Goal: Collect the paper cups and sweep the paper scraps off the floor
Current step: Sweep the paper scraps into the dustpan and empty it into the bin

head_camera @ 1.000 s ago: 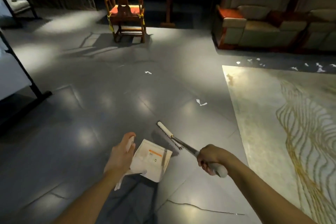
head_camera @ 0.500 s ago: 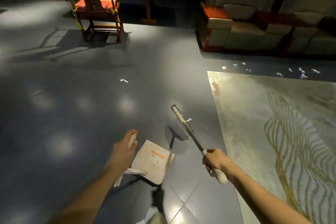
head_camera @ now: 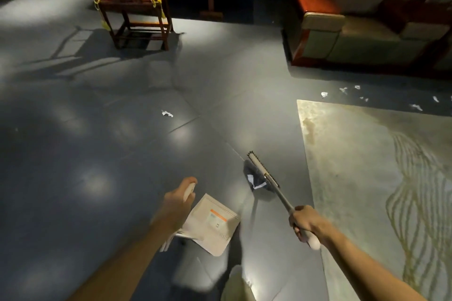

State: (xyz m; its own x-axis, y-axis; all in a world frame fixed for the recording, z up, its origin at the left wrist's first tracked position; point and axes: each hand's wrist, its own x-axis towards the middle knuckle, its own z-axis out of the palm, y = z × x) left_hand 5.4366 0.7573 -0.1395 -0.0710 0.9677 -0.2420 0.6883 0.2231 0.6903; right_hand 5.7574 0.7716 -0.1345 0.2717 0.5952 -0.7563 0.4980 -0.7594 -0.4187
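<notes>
My left hand (head_camera: 178, 203) grips the white handle of a pale dustpan (head_camera: 212, 223) with an orange label, held low over the grey floor. My right hand (head_camera: 305, 221) grips the white end of a hand broom's handle. The broom head (head_camera: 262, 170) is down on the floor ahead of the dustpan, with a white paper scrap (head_camera: 252, 181) against its dark bristles. Another scrap (head_camera: 167, 113) lies alone farther out on the floor. Several scraps (head_camera: 342, 90) are strewn between the rug and the sofa. No paper cups show.
A large beige rug (head_camera: 367, 166) with gold wavy lines covers the floor to the right. A wooden chair (head_camera: 132, 2) with an orange seat stands at the back left. A sofa (head_camera: 362, 32) with wooden arms stands at the back right. My foot (head_camera: 234, 283) shows at the bottom.
I have stepped forward, so chair, sofa and rug are closer. The broom head has come down onto the floor over the nearest paper scrap. The dustpan stays in my left hand.
</notes>
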